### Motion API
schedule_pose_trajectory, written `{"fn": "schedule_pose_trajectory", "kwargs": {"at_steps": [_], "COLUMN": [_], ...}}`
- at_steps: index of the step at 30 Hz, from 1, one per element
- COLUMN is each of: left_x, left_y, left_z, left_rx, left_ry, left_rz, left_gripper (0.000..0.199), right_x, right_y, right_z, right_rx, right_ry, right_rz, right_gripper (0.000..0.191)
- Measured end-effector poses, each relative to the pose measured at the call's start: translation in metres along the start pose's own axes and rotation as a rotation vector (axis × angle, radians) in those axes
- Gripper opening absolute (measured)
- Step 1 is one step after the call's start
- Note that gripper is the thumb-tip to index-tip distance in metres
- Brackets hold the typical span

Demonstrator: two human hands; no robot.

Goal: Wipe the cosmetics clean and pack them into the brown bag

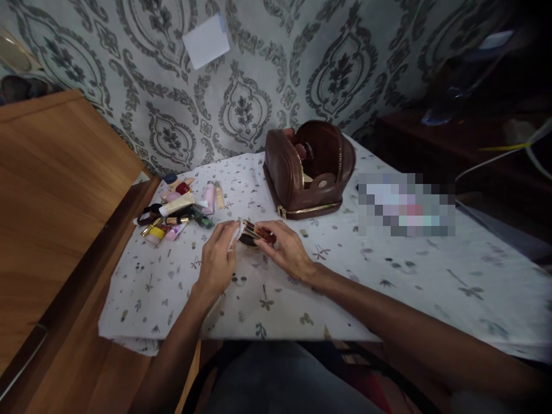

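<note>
Person's R hand (288, 250) grips a dark gold-trimmed compact (248, 238) in front of the open brown bag (282, 172); L hand (218, 256) pinches a white wipe (234, 234) beside it. Approx. midway, I'd judge: cosmetics pile (177, 204) out left of bag, some items (301, 151) inside. No labels legible from here.

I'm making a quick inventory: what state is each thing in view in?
Brown bag: upright, top unzipped, things inside.
Cosmetics: loosely heaped at the table's left.
Cream-coloured tube: lying on the heap.
Left hand: holding a thin white piece.
Right hand: holding small dark-and-reddish items; open or shut unclear.
Patterned cloth: spread over the table.
White card: tilted, against the wall.
</note>
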State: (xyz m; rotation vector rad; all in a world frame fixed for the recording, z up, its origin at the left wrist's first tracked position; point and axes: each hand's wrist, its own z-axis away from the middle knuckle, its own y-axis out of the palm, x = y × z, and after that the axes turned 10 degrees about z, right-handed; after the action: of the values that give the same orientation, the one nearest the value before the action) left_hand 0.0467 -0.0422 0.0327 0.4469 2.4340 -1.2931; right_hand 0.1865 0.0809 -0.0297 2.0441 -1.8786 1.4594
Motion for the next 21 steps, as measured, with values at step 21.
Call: {"fn": "schedule_pose_trajectory", "kwargs": {"at_steps": [21], "left_x": [-0.017], "left_y": [0.021], "left_z": [0.009], "left_rx": [-0.040], "left_ry": [0.304], "left_rz": [-0.359], "left_gripper": [0.033], "right_x": [0.003], "right_y": [0.008], "right_z": [0.001], "right_rx": [0.018], "right_ry": [0.091], "right_rz": [-0.169], "right_gripper": [0.068]}}
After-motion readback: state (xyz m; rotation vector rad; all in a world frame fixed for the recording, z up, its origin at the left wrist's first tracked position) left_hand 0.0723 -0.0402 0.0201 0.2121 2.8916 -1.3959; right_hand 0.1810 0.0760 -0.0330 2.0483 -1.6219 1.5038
